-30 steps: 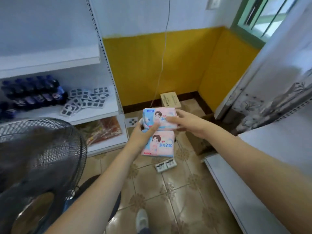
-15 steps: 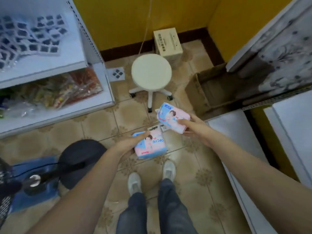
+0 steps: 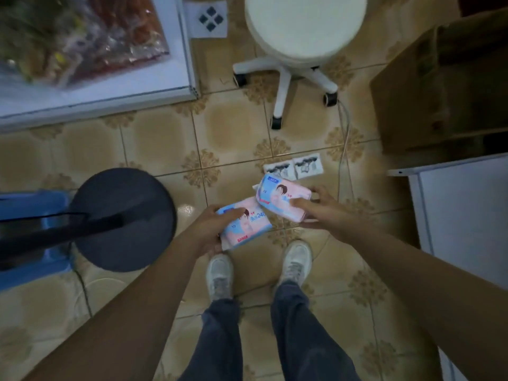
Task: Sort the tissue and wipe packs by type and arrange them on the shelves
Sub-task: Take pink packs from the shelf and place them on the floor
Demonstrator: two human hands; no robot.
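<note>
Tiled floor (image 3: 165, 138), beige with brown floral corner motifs, carrying the following. White stool (image 3: 302, 26) standing on castors at top centre. Flat white packet (image 3: 210, 19) with dark diamonds lying beside the shelf corner. Two small sachets (image 3: 294, 167) lying side by side, touching. Brown cardboard box (image 3: 439, 86) sitting at right. Round black fan base (image 3: 123, 218) sitting at left, partly over a blue object (image 3: 30, 232). Low white shelf (image 3: 96, 97), top left, bearing clear bags of goods (image 3: 82, 37). A thin cable (image 3: 345, 138) trailing past the stool.

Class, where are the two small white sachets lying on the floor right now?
In the head view, the two white sachets lie side by side on the tiled floor, just beyond the pack in the right hand, nearer than the white stool.
</note>
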